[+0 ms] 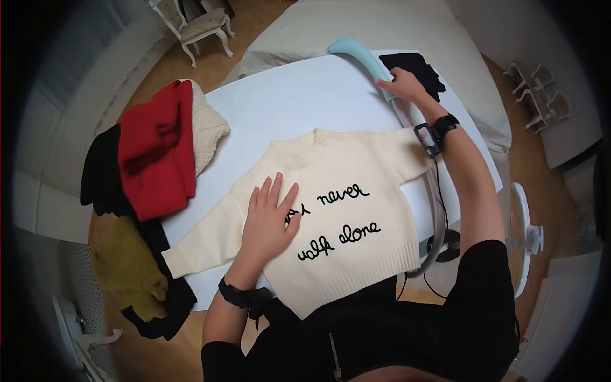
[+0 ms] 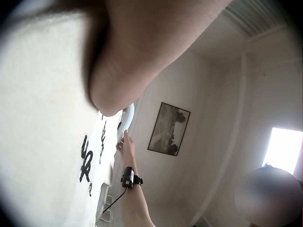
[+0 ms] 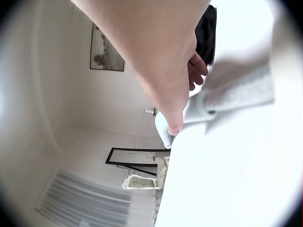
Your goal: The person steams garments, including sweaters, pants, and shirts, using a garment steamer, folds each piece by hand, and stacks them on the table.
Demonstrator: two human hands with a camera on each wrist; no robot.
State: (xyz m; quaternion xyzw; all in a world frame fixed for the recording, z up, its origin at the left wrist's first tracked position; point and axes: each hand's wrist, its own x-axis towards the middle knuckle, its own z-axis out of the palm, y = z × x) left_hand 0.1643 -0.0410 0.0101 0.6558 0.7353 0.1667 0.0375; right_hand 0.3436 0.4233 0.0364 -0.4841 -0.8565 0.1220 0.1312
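Note:
A cream sweater [image 1: 344, 267] with black lettering lies spread on the white table. On its chest, beside the lettering, my left hand [image 1: 270, 223] rests flat with fingers spread. My right hand [image 1: 407, 87] is over the lower end of a light blue handheld device [image 1: 356, 54] with a grey hose [image 1: 439, 223]. In the right wrist view, the thumb of my right hand [image 3: 175, 94] touches the device [image 3: 191, 111], while the other fingers, loosely bent, stand apart from it. The left wrist view shows the sweater [image 2: 42, 118] and my left forearm, with the left fingers hidden.
Black folded cloth [image 1: 414, 73] lies at the table's far right corner. A red garment [image 1: 159, 153], a cream knit [image 1: 207, 124] and dark clothes are piled at the left, with an olive garment [image 1: 130, 267] below. A cable hangs from my right wrist. A chair [image 1: 197, 28] stands beyond.

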